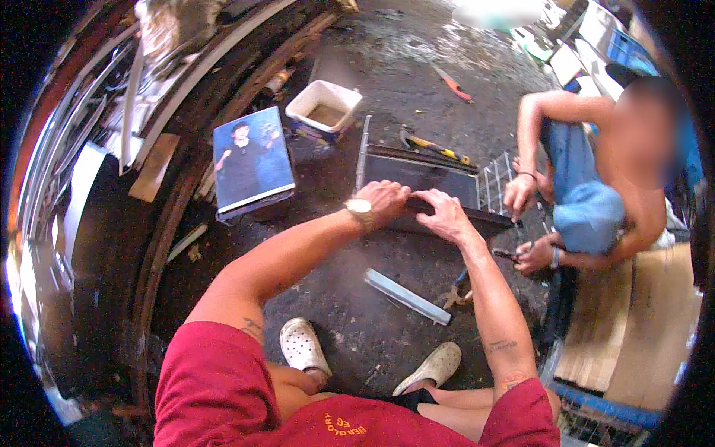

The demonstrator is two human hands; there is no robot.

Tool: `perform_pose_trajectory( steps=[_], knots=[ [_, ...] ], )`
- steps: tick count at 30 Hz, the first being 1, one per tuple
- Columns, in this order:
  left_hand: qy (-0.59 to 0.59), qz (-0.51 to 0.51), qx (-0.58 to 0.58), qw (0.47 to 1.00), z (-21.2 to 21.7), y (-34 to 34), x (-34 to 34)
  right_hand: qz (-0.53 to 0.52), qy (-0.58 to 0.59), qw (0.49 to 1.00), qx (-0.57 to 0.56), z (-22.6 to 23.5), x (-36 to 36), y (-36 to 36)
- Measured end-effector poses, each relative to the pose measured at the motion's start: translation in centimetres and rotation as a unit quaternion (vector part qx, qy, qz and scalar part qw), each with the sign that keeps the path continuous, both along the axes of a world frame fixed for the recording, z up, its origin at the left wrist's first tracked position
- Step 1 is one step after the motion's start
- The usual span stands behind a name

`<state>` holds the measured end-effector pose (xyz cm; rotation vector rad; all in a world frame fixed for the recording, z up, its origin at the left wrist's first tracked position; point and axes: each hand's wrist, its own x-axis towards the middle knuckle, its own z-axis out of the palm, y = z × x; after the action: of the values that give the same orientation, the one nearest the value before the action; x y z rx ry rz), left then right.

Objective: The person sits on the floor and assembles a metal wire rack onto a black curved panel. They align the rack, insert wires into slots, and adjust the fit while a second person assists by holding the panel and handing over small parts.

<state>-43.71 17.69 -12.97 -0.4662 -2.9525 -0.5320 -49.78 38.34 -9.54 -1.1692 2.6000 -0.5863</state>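
Observation:
In front of me is a low dark box-like frame [432, 177] with wire mesh [494, 182] at its right end and a thin upright strip at its left. My left hand [383, 201], with a round-faced watch at the wrist, grips the frame's near edge. Close beside it, my right hand [447, 216] is curled over the same edge. The fingertips are partly hidden behind the rim. A co-worker sits at the right; one of their hands is near the mesh end, and the other holds pliers [505, 255].
A hammer [439, 150] with a yellow-and-black handle lies behind the frame. Nearer me are a grey metal bar [407, 296] and another hammer-like tool [456, 292]. A picture-topped box [255, 160] and a white tub [325, 109] stand left; long timber [201, 141] lies beyond. Red-handled tool [452, 83] lies far off.

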Motion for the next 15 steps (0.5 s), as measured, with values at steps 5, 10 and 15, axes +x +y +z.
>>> perform_pose_trajectory(
  steps=[5,10,15],
  knots=[
    [0.089,0.035,-0.075,0.993,-1.1,0.8,0.7,-0.018,0.031,0.998,0.049,-0.3,0.2,-1.1],
    [0.111,0.054,-0.068,0.99,-1.7,1.8,1.0,0.002,-0.01,1.0,0.0,-0.4,-0.6,-0.6],
    [0.102,-0.035,-0.028,0.994,1.7,-0.9,0.1,-0.009,-0.031,0.999,-0.031,-1.3,-1.2,-0.3]
  ],
)
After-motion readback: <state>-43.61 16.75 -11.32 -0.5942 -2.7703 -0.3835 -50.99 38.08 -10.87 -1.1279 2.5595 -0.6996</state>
